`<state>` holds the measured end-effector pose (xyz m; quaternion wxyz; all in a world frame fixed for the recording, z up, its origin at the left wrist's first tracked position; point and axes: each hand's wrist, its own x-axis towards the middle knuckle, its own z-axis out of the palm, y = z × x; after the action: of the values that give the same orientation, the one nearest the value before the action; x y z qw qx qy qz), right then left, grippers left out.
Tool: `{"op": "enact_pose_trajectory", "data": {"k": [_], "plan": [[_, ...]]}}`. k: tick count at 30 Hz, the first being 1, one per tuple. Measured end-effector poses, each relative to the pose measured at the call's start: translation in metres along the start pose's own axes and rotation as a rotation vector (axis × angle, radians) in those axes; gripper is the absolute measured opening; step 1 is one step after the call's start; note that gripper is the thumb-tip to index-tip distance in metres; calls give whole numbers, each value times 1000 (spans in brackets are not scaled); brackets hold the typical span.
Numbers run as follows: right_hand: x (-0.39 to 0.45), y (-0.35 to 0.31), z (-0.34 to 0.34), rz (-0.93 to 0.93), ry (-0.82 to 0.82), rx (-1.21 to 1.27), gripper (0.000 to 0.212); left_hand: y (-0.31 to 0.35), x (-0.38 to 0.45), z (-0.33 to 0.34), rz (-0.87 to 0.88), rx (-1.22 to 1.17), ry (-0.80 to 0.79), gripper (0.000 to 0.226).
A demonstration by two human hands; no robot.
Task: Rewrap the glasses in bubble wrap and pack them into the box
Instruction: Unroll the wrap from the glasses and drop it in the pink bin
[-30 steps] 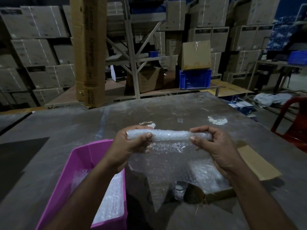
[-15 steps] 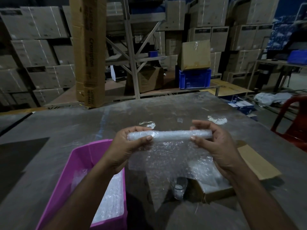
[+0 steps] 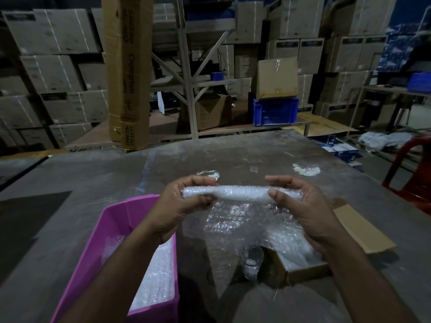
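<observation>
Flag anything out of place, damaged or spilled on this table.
Nothing looks damaged or spilled. One bare glass stands unwrapped beside the cardboard box, under the loose bubble wrap hanging from the roll that both hands hold.

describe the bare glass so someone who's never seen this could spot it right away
Start at the open brown cardboard box near the grey table's front edge, right of the pink plastic bin. The small clear drinking glass stands just left of the box, seen through hanging bubble wrap. It alone is unwrapped.
</observation>
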<state>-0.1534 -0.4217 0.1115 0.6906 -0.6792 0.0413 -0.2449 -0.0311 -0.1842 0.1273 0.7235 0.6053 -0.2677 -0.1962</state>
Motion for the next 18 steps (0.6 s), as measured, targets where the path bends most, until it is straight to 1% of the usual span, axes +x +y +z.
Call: {"op": "enact_pose_trajectory", "data": {"k": [2, 3, 6, 9, 10, 12, 14, 16, 18], "plan": [[0, 1, -1, 1, 11, -1, 20, 0, -1, -1, -34, -27, -1, 45], [1, 2, -2, 1, 15, -12, 20, 1, -1, -1, -58, -34, -6, 46], [1, 3, -4, 6, 17, -42, 19, 0, -2, -2, -90, -4, -3, 40], [0, 4, -3, 15, -5, 4, 30, -2, -1, -3, -70, -32, 42, 25], [0, 4, -4, 26, -18, 25, 34, -2, 0, -3, -56, -22, 47, 24], [-1, 5, -4, 47, -41, 25, 35, -2, 0, -4, -32, 16, 37, 25], [-1, 6, -4, 56, -45, 13, 29, 0, -1, -5, -22, 41, 37, 26], [-2, 6, -3, 60, -39, 4, 25, 1, -2, -5, -37, 40, 34, 30], [-2, 6, -4, 57, -46, -12, 26, 1, -4, -4, -59, 19, 13, 34]]}}
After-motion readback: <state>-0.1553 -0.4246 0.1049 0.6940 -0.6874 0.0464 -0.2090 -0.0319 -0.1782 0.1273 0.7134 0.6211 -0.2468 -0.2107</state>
